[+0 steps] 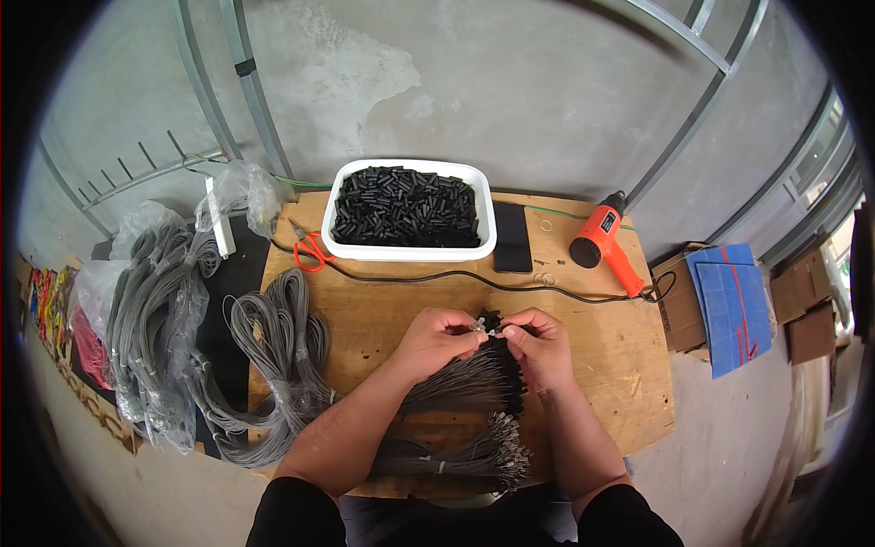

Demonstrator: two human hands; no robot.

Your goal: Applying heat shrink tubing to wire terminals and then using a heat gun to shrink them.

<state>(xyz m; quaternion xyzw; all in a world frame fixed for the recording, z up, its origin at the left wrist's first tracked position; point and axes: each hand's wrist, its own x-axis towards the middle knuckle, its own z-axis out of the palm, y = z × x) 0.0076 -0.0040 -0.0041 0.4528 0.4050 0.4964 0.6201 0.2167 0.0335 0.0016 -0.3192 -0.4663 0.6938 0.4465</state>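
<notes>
Over the middle of the wooden table, my left hand (440, 341) pinches a small whitish cable end (483, 326) between thumb and fingers. Close against it, my right hand (540, 348) is also pinched, at the other side of the same small whitish piece; its exact form is too small to tell. Below both hands lies a bundle of thin grey cables (460, 387) with black-tipped ends (512, 387). Nearer to me, another tied grey cable bundle (428, 458) has pale, bare-looking ends (507, 448).
A white tub (492, 239) of short black tubes (406, 208) stands at the back. Orange-handled scissors (313, 252), a dark phone-like slab (512, 239) and an orange heat gun (602, 239) with a black cord lie around it. Coiled grey cables (278, 342) fill the left. Blue board (729, 305) leans right.
</notes>
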